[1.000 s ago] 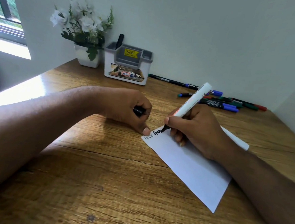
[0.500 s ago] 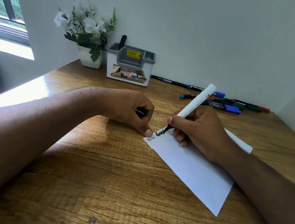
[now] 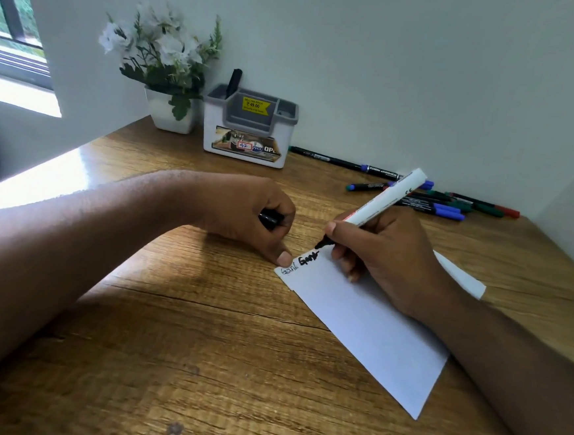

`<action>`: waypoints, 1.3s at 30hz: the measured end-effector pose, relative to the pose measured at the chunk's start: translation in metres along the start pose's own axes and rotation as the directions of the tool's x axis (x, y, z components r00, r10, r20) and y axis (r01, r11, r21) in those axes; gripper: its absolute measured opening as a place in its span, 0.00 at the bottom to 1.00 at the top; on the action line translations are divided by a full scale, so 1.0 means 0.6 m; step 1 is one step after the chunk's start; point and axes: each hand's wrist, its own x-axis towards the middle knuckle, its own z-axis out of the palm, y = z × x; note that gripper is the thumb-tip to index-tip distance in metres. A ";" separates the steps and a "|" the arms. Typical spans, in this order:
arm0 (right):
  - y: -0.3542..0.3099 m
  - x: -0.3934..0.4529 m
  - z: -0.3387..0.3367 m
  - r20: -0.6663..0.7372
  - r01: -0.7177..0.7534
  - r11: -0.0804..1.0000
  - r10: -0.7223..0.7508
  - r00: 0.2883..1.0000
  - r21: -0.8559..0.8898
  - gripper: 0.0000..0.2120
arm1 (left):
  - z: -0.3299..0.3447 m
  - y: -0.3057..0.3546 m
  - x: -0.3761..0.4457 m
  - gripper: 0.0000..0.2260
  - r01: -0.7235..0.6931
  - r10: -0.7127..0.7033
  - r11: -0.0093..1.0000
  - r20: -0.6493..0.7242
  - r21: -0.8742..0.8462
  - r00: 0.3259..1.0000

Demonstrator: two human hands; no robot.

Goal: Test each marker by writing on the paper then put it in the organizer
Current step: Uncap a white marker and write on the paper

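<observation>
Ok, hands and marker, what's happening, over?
Right hand grips white marker, tip on paper. Left hand holds black cap, thumb pinning paper. Nothing in the way.

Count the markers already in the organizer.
1. A black marker stands in the left compartment of the organizer, poking above its rim. Any shorter ones sunk inside the other compartments would be hidden from this angle.

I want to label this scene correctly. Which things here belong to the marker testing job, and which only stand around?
Part of the job:
- white-barrelled black marker in the right hand
- black cap in the left hand
- white paper sheet
- grey-and-white plastic organizer
- loose coloured markers

Only standing around:
- white flowers in a white pot
- window
</observation>
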 end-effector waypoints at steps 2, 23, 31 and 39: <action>0.001 0.000 0.000 0.016 0.002 1.000 -0.002 1.000 0.007 0.07 | 0.000 0.000 0.000 0.13 0.000 0.000 1.000 -0.005 0.008 1.000; -0.003 0.012 -0.016 -0.048 0.076 0.864 -0.060 0.997 0.498 0.05 | 0.022 0.016 -0.001 0.13 -0.155 -0.039 0.785 -0.299 -0.600 0.954; 0.005 0.014 -0.014 -0.011 0.102 0.896 -0.108 0.994 0.433 0.09 | 0.031 0.018 0.005 0.14 -0.186 -0.052 0.770 -0.351 -0.611 0.935; 0.005 0.016 -0.016 0.016 0.089 0.918 -0.103 0.995 0.388 0.09 | 0.045 0.023 0.016 0.11 -0.255 -0.073 0.634 -0.385 -0.730 0.920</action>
